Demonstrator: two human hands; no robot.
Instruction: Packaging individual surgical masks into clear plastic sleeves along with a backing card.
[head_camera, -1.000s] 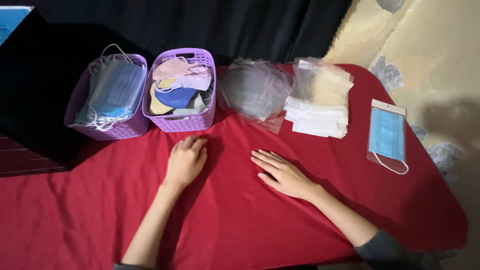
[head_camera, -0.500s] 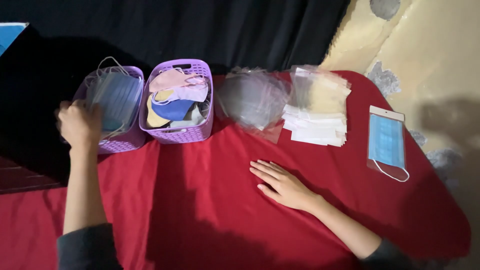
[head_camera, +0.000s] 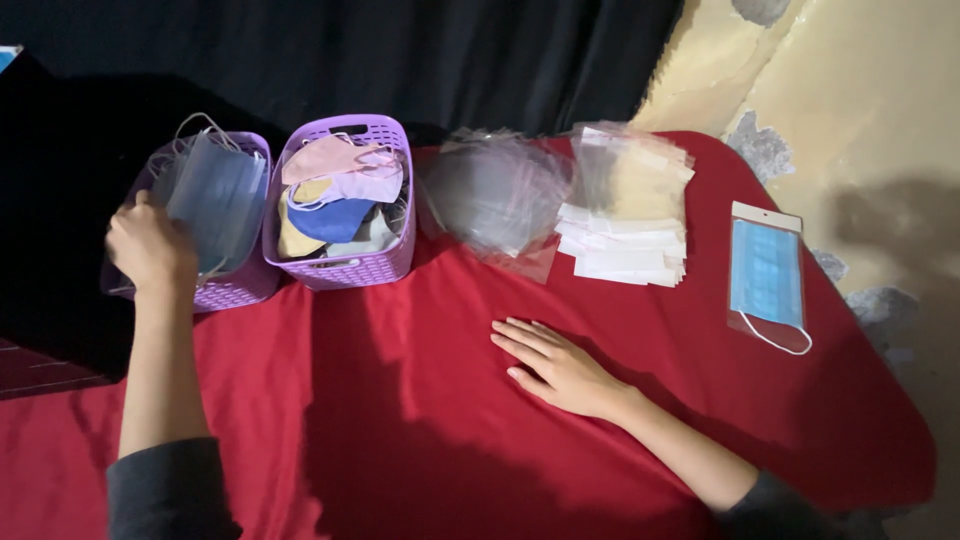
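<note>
My left hand (head_camera: 150, 245) reaches into the left purple basket (head_camera: 240, 285), its fingers curled on the edge of a stack of blue face masks (head_camera: 215, 195) that stands in it. My right hand (head_camera: 555, 365) lies flat and open on the red tablecloth (head_camera: 400, 400), palm down, holding nothing. A second purple basket (head_camera: 365, 265) to the right of the first holds pink, yellow, blue and white cloth masks.
Behind my right hand lie a pile of clear plastic bags (head_camera: 495, 195) and a stack of clear bags with white strips (head_camera: 625, 215). A blue mask packed in a clear bag (head_camera: 765, 275) lies at the right. A black curtain hangs behind the table.
My left hand went from the cloth beside my right hand to the left basket and now rests on the blue masks. My right hand stayed flat on the cloth.
</note>
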